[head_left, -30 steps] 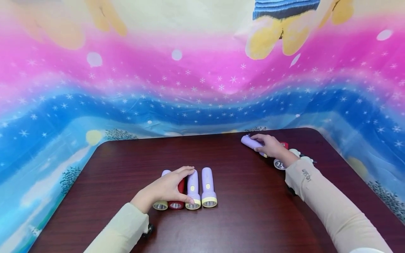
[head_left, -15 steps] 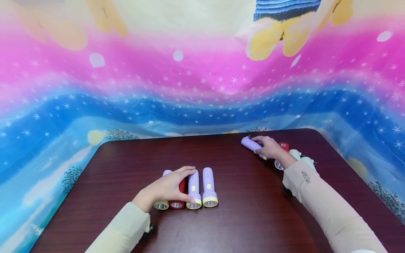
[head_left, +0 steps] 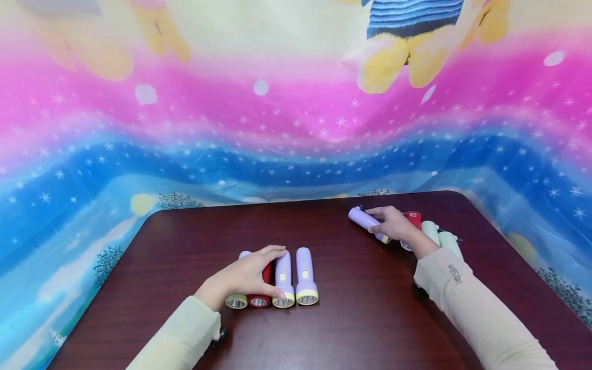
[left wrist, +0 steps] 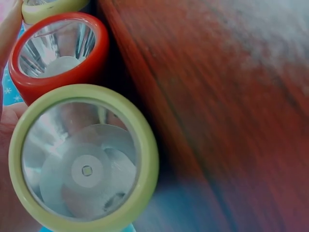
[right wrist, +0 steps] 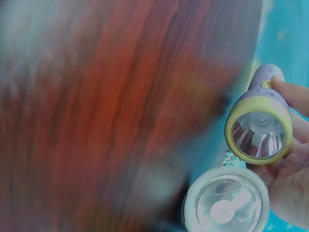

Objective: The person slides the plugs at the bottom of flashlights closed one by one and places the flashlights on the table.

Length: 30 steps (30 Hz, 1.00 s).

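Note:
In the head view a row of flashlights lies on the table: a part-hidden purple one [head_left: 237, 302], a red one [head_left: 259, 301], and two purple ones with yellow rims. My left hand [head_left: 242, 275] reaches over the row. Its thumb and fingertips hold the third flashlight [head_left: 283, 277], a purple one, at its two ends. The fourth flashlight [head_left: 305, 275] lies apart from the hand. At the far right my right hand [head_left: 393, 225] grips another purple flashlight [head_left: 365, 220], tilted diagonally. The right wrist view shows this flashlight's yellow rim [right wrist: 258, 130] and the thumb on its side.
Beside my right hand lie a red flashlight [head_left: 413, 218] and two pale green ones [head_left: 430, 231], partly covered by the wrist and sleeve. A pale-rimmed lens [right wrist: 227, 203] shows below the gripped flashlight. A printed curtain [head_left: 296, 169] hangs behind the table's [head_left: 208, 226] far edge.
My right hand has moved the purple flashlight slightly left and nearer, away from the red one, which now shows more. The left hand has stayed in place on the row.

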Available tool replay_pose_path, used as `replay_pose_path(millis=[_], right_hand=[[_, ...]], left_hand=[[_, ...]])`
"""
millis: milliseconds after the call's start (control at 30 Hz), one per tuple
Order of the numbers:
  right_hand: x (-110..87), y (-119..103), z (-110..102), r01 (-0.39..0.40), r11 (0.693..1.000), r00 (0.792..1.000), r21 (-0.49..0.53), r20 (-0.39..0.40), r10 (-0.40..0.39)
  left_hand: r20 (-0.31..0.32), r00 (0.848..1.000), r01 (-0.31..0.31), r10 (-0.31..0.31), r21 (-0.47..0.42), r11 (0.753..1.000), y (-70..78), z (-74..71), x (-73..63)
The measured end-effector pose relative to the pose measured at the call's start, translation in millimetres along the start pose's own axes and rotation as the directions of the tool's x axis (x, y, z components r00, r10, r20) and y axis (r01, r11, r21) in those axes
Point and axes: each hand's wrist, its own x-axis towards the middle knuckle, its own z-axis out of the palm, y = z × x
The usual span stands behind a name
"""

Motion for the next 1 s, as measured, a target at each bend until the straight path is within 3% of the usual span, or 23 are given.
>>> replay_pose_path(millis=[433, 1000], right_hand=[[-15.6, -10.3, 4.5, -0.015, 0.984, 0.999, 0.176, -0.036, 0.021], [-33.5, -26.8, 8.5, 0.037, 0.97, 0.996, 0.24, -0.088, -0.017]], left_hand=[[0.004, 1.0, 0.014, -0.014, 0.012, 1.0, 1.5, 0.2, -0.5], [0.002, 1.0, 0.015, -0.015, 0.013, 1.0, 4.0, -1.0, -1.9]])
